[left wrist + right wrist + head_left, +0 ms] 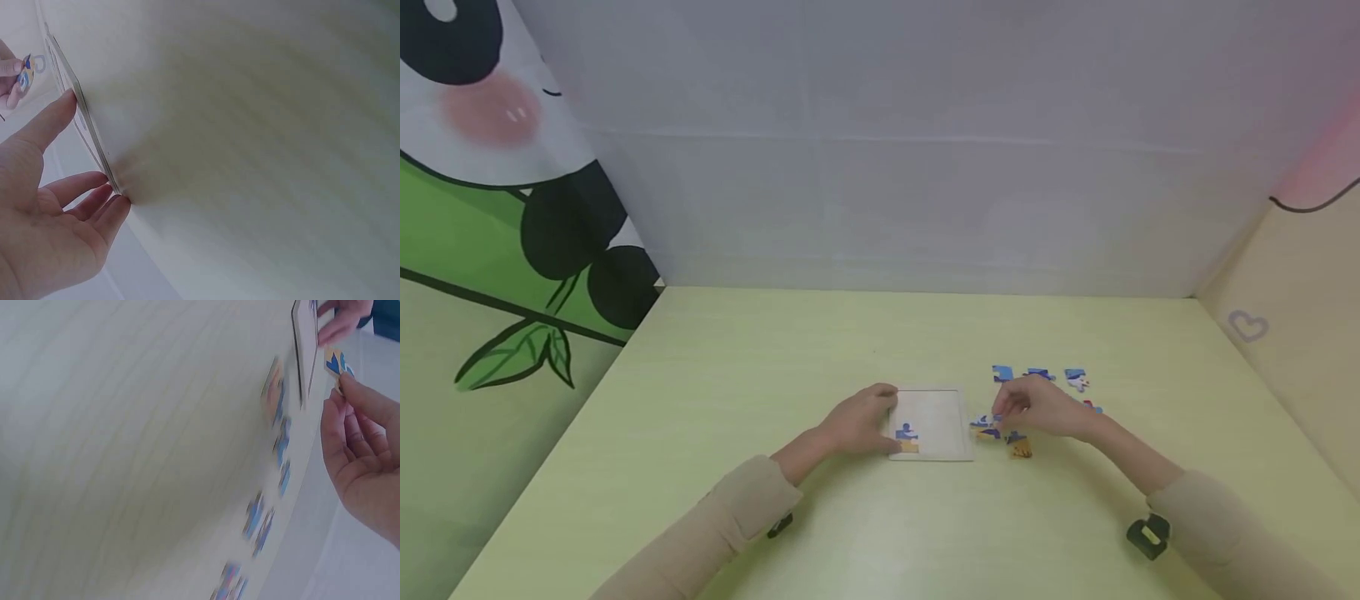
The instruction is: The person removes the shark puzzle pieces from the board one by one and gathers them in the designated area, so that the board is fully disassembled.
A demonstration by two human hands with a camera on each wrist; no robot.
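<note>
A shallow, pale puzzle tray [934,417] lies on the table. Its near left corner bears fitted blue and tan jigsaw pieces [907,432]. My left hand [861,421] holds the tray's left side, thumb at the near corner and fingertips at the far one; in the left wrist view those fingers [111,219] meet the rim. To the right of the tray, my right hand [1039,407] pinches a blue, white and yellow jigsaw piece [335,361] between thumb and fingertips, raised off the table in the right wrist view.
Several loose jigsaw pieces lie right of the tray: a brown and blue one [1020,447] near the right hand, a blue one [1002,373] and a blue and white one [1077,380] farther back. A grey-white wall [925,217] stands behind the table [775,358]; printed panels flank it.
</note>
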